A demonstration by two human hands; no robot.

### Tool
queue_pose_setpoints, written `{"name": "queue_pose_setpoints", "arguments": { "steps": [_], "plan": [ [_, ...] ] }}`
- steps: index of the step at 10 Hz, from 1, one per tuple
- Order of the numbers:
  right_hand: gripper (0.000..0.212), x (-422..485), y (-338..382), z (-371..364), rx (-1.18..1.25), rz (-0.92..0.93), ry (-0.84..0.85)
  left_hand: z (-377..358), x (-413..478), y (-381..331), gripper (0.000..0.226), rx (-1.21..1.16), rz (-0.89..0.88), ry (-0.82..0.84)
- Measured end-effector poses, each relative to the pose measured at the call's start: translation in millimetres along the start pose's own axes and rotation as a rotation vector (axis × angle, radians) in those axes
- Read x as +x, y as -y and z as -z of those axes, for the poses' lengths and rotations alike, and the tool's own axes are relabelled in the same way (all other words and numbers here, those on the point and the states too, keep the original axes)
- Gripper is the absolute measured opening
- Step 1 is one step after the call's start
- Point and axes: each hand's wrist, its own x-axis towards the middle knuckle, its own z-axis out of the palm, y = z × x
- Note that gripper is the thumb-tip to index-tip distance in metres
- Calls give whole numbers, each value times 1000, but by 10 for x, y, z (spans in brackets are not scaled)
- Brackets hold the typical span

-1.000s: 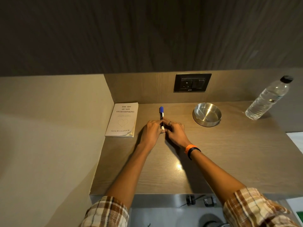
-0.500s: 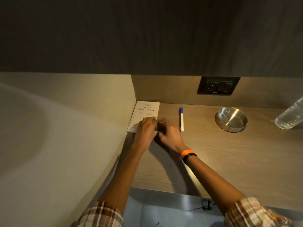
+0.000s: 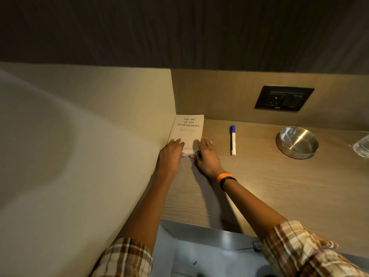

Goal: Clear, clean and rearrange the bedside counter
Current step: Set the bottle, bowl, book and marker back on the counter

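A beige paperback book lies flat in the back left corner of the wooden bedside counter, against the side panel. My left hand rests on the book's near left corner, fingers laid on the cover. My right hand holds the book's near right edge, thumb under its front edge. A white marker with a blue cap lies to the right of the book, apart from both hands. Further right sits a round steel ashtray.
A clear water bottle is cut off by the right frame edge. A black socket plate is set in the back panel. A tall beige padded panel borders the counter on the left. The floor shows below the front edge.
Both hands let go of the marker, which now lies on the counter, and moved left onto the book. The view has swung left as well.
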Motion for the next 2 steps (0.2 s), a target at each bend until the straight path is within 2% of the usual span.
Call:
{"name": "queue_pose_setpoints", "arguments": {
  "steps": [1, 2],
  "plan": [
    [72, -63, 95, 117, 17, -5, 16, -29, -60, -72, 46, 1, -3, 38],
    [76, -158, 72, 195, 37, -4, -18, -60, -134, -220, 57, -62, -22, -10]
  ]
}}
